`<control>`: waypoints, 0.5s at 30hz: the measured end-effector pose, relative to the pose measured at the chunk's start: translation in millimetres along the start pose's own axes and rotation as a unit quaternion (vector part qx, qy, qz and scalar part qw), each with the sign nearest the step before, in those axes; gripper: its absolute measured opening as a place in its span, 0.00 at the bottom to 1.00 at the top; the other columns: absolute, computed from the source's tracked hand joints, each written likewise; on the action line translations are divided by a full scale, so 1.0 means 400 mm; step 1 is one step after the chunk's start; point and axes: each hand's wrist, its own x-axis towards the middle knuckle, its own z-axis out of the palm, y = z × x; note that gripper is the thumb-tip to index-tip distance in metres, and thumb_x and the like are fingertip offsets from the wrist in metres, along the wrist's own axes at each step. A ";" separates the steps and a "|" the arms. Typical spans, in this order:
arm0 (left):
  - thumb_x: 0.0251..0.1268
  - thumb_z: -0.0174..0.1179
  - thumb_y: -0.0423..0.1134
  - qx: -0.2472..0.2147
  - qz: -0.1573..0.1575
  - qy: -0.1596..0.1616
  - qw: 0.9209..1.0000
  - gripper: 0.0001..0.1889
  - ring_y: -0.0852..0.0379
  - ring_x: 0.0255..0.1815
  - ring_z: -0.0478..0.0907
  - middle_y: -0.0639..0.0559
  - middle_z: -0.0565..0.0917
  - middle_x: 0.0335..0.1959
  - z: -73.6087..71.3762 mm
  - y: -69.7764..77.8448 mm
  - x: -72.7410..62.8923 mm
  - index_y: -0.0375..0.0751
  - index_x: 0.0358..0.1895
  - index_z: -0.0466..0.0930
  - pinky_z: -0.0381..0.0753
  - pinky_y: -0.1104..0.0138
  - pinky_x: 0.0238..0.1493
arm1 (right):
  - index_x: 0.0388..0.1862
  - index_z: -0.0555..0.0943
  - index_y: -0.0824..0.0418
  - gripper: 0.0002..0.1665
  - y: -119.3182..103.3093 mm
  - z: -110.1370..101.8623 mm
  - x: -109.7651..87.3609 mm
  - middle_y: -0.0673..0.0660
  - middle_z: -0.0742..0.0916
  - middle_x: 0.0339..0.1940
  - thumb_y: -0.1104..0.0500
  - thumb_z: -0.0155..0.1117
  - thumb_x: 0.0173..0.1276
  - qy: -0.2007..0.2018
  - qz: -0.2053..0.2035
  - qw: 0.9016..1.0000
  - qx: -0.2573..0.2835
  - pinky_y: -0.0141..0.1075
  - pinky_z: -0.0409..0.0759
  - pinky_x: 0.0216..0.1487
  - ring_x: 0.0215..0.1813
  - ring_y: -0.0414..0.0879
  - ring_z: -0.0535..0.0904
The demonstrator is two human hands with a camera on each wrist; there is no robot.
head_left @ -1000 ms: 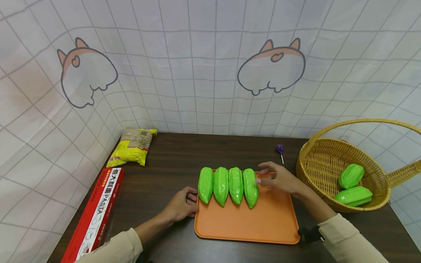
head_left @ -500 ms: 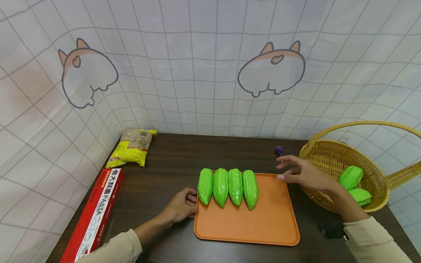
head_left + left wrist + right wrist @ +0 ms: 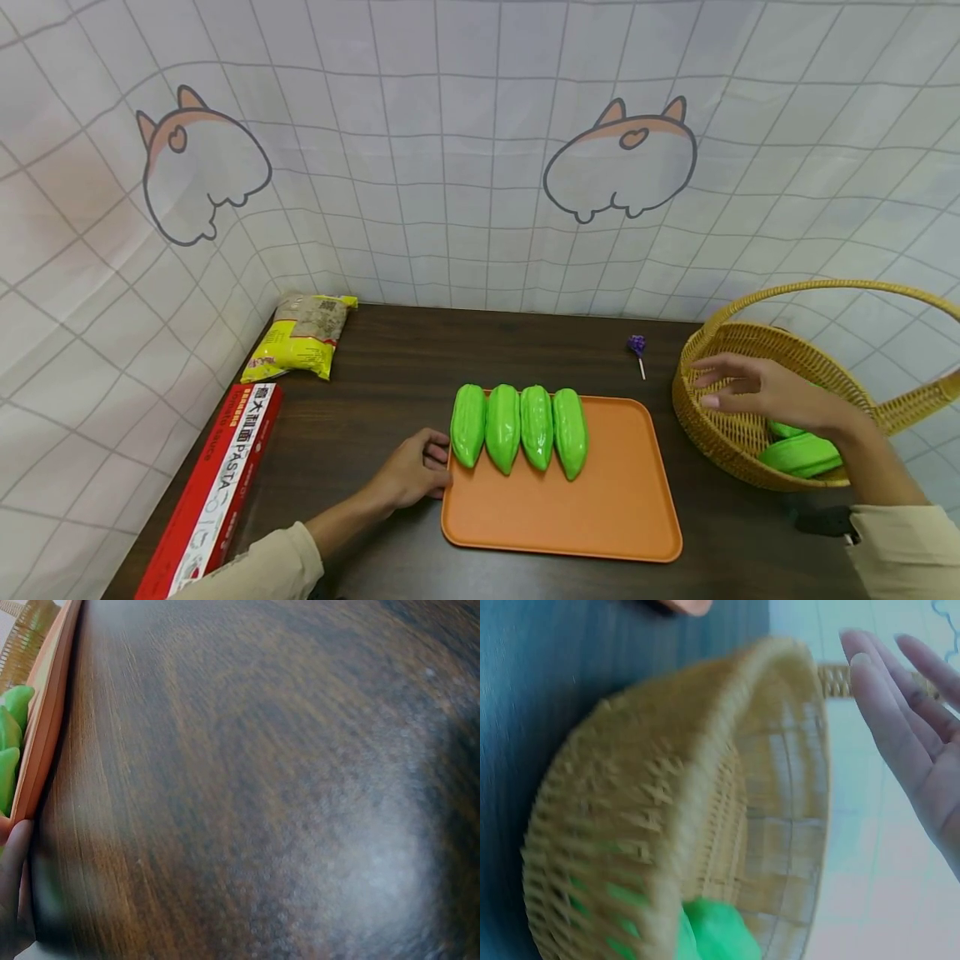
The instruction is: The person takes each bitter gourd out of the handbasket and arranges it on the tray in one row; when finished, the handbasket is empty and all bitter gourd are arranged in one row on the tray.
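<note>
An orange tray (image 3: 562, 517) lies on the dark table, with several glossy green star fruits (image 3: 520, 429) lined up side by side along its back left. My left hand (image 3: 412, 471) holds the tray's left rim; in the left wrist view its fingers (image 3: 16, 859) meet that rim. Over the wicker basket (image 3: 693, 417) at the right hangs my right hand (image 3: 765, 392), fingers loosely extended and nothing in them. Inside the basket lie more green star fruits (image 3: 801, 456), partly hidden by my right hand and forearm. The right wrist view shows the palm (image 3: 937, 780) above the basket rim.
A purple-wrapped lollipop (image 3: 637, 344) lies behind the tray. To the left are a red pasta box (image 3: 217, 483) and a yellow food bag (image 3: 303, 337). The basket's tall handle (image 3: 832, 285) arches up. A gridded curtain (image 3: 450, 167) hangs behind the table.
My right hand has left the rightmost star fruit on the tray and moved right, across the tray edge, to over the basket. My left hand stays at the tray's left rim.
</note>
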 end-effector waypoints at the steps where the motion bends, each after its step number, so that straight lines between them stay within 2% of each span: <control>1: 0.46 0.65 0.24 0.000 0.000 0.000 1.000 0.31 0.53 0.40 0.79 0.41 0.76 0.46 0.000 0.000 0.000 0.30 0.60 0.71 0.89 0.61 0.31 | 0.73 0.67 0.58 0.30 0.003 -0.008 -0.006 0.61 0.80 0.62 0.56 0.58 0.75 -0.002 0.006 1.000 0.001 0.33 0.83 0.47 0.55 0.34 0.81; 3: 0.46 0.65 0.24 0.001 -0.001 0.000 1.000 0.31 0.53 0.39 0.79 0.41 0.76 0.46 0.000 -0.001 0.001 0.31 0.60 0.72 0.89 0.61 0.31 | 0.74 0.67 0.60 0.30 0.011 -0.022 -0.016 0.63 0.80 0.62 0.56 0.57 0.76 -0.003 0.014 1.000 0.008 0.34 0.84 0.48 0.54 0.35 0.82; 7: 0.47 0.66 0.24 0.003 0.001 -0.004 1.000 0.31 0.53 0.39 0.79 0.41 0.76 0.46 -0.001 -0.001 0.001 0.30 0.60 0.71 0.89 0.61 0.32 | 0.72 0.66 0.65 0.28 0.036 -0.051 -0.033 0.56 0.82 0.58 0.59 0.56 0.76 0.004 0.025 0.999 0.041 0.36 0.87 0.47 0.52 0.37 0.84; 10: 0.47 0.66 0.24 0.001 0.001 -0.007 1.000 0.31 0.53 0.39 0.79 0.40 0.76 0.46 -0.002 0.000 0.000 0.30 0.60 0.71 0.90 0.61 0.32 | 0.72 0.66 0.66 0.28 0.059 -0.072 -0.038 0.53 0.83 0.56 0.58 0.55 0.77 0.015 0.040 0.999 0.033 0.38 0.87 0.44 0.49 0.37 0.84; 15: 0.47 0.66 0.23 -0.006 0.001 -0.009 1.000 0.31 0.53 0.39 0.79 0.40 0.76 0.46 -0.003 0.001 -0.002 0.29 0.60 0.71 0.90 0.61 0.32 | 0.74 0.63 0.65 0.34 0.096 -0.099 -0.040 0.69 0.79 0.61 0.49 0.55 0.77 0.043 0.097 0.994 -0.039 0.40 0.87 0.42 0.44 0.36 0.83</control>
